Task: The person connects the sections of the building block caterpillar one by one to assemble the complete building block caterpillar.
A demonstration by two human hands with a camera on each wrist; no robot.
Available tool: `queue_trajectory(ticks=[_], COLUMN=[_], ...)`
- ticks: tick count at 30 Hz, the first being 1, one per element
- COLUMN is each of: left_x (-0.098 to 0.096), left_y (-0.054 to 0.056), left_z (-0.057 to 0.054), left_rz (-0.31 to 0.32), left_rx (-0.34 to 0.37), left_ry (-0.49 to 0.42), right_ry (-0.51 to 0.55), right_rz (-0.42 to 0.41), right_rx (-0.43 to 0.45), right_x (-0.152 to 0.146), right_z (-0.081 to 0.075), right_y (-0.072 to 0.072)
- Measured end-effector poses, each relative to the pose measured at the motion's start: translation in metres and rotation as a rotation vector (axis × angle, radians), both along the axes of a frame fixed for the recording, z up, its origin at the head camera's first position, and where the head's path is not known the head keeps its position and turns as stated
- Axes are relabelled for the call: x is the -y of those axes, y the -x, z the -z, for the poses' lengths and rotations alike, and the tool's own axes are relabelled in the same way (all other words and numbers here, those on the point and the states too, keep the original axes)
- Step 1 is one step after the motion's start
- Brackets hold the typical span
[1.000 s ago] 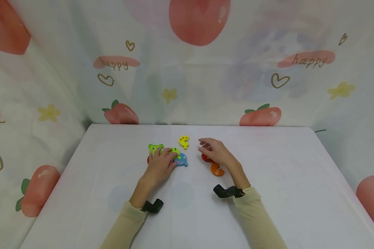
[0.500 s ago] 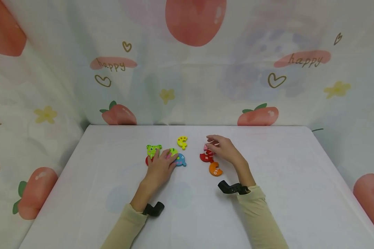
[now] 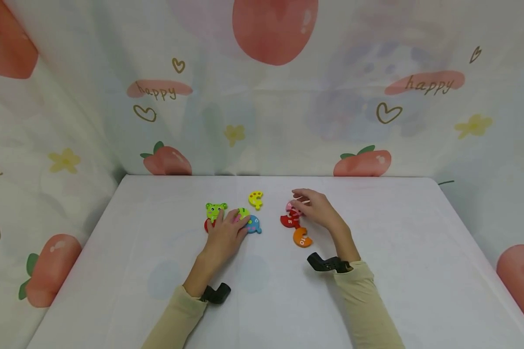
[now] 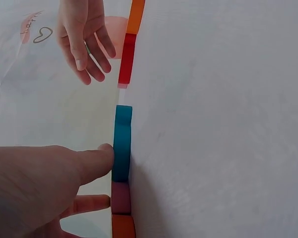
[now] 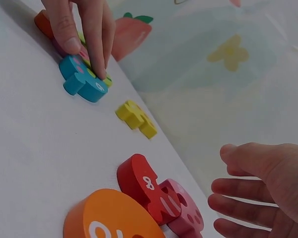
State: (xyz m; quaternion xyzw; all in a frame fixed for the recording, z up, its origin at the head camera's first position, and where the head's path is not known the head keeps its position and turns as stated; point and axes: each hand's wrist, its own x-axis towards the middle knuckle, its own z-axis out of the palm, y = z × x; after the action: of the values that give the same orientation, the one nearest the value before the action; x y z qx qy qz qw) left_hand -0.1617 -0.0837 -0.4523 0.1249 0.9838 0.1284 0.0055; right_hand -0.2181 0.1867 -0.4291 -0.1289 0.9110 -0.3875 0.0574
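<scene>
My left hand [image 3: 225, 235] rests with spread fingers on a row of small puzzle pieces. Its thumb touches the blue piece [image 5: 84, 82], and other fingers reach over a green piece [image 3: 243, 212] beside it. A green animal-head piece [image 3: 215, 211] and a red piece [image 3: 208, 225] show at the row's left end; the middle is partly hidden. My right hand [image 3: 316, 209] hovers with loose fingers, holding nothing. Below it, a red piece [image 5: 146, 186] marked 8 touches a pink piece [image 5: 184, 210], and an orange piece [image 5: 109, 218] lies close to them.
Between the hands, towards the back, lies a yellow piece [image 3: 255, 199] on its own. The white table [image 3: 262, 291] ends at a patterned cloth backdrop [image 3: 262, 121]. A black camera sits on each wrist.
My right hand has moved slightly right and back, uncovering the pink piece behind the red one. The left hand stays on its row of pieces.
</scene>
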Motion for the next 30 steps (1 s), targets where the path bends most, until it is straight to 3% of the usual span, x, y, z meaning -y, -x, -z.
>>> queue_trajectory(ticks=[12,30], left_x=[0.0,0.001], left_y=[0.001,0.0], left_z=[-0.002,-0.001], left_rz=[-0.02,-0.016], left_rx=[0.034,0.013], left_ry=[-0.046,-0.049], right_ry=[-0.006,-0.01], right_rz=[0.02,0.032], right_rx=[0.001,-0.017], right_x=[-0.008,-0.01], right_z=[0.0,0.001], right_y=[0.001,0.002])
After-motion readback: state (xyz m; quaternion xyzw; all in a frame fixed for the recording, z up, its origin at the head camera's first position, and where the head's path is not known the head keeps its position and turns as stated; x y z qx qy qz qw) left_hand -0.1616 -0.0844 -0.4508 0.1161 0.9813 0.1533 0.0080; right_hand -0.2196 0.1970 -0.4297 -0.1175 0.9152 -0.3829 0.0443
